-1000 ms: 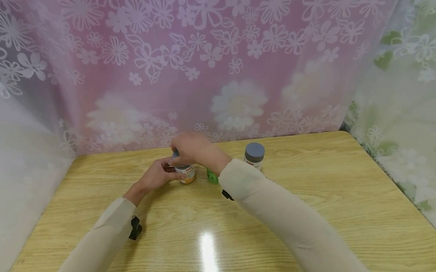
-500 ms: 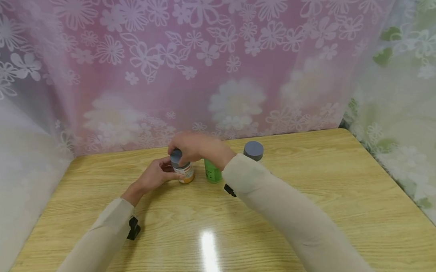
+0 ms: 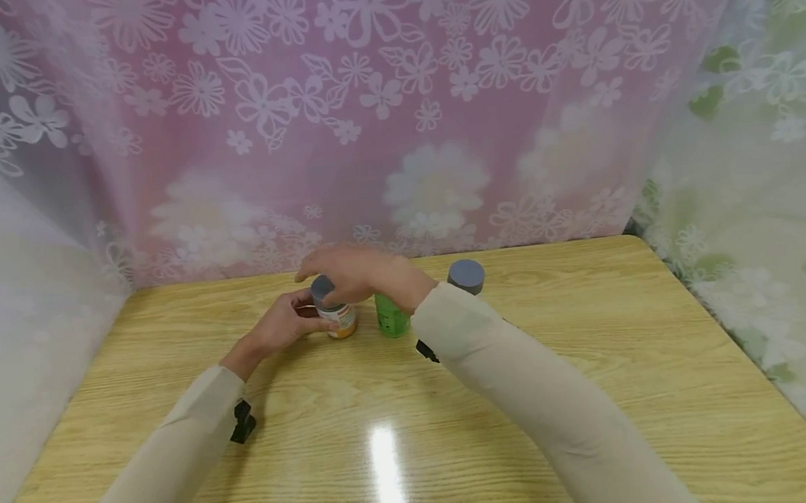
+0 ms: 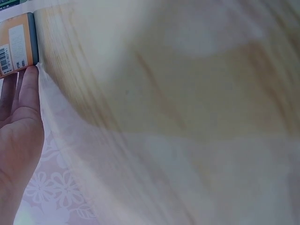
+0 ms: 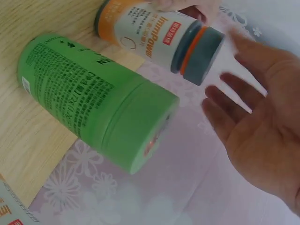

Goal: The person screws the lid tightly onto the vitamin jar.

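A white and orange pill bottle (image 3: 342,323) with a dark grey cap (image 3: 320,287) stands upright near the table's back edge. My left hand (image 3: 284,327) holds it low from the left, thumb across the front. In the left wrist view, the fingertips of that hand (image 4: 21,136) meet the bottle's side (image 4: 19,44). Over the cap is my right hand (image 3: 360,271), its fingers spread. The right wrist view has a gap between this hand (image 5: 262,108) and the cap (image 5: 204,56); an orange band (image 5: 193,50) shows below the cap.
A green bottle (image 3: 392,320) stands right of the pill bottle, partly behind my right wrist. Farther right is another grey-capped bottle (image 3: 466,277), its body mostly hidden by my sleeve. The wooden table (image 3: 316,425) ends at a flowered curtain (image 3: 432,117).
My right hand has loosened from the cap, its fingers opening and lifting to the left. My left hand keeps its hold on the pill bottle. The head view has shifted slightly.
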The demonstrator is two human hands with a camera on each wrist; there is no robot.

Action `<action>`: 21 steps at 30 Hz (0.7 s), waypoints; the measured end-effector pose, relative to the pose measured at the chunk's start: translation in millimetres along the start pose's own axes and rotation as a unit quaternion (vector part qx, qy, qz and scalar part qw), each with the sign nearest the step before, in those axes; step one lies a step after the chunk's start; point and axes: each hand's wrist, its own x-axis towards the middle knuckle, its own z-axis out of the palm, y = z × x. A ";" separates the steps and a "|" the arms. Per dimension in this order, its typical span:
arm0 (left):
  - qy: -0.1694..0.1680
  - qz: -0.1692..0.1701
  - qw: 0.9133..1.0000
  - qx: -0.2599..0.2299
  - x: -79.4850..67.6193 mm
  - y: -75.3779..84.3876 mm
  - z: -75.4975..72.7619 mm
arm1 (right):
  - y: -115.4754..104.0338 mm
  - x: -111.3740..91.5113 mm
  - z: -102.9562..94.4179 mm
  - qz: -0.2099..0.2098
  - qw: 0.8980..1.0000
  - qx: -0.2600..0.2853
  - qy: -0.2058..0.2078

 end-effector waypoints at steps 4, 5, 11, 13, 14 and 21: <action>0.004 -0.003 1.000 0.003 -0.9 1.9 0.4 | -1.7 -0.5 1.1 -0.002 1.000 0.001 -0.013; 0.003 -0.002 1.000 0.002 -1.0 2.4 0.7 | -2.8 0.0 2.7 0.010 1.000 -0.004 -0.005; -0.007 0.004 1.000 -0.009 -1.4 2.1 0.2 | -12.5 4.0 17.4 0.113 0.988 -0.047 0.090; -0.008 0.007 1.000 -0.013 -1.6 1.6 -0.1 | -14.9 5.3 21.6 0.139 0.982 -0.060 0.112; -0.008 0.009 1.000 -0.014 -1.5 1.2 -0.1 | -15.8 5.5 23.0 0.148 0.979 -0.071 0.117; -0.010 0.018 1.000 0.000 -0.9 -0.4 -1.0 | -7.7 1.6 18.0 0.036 0.994 -0.076 0.068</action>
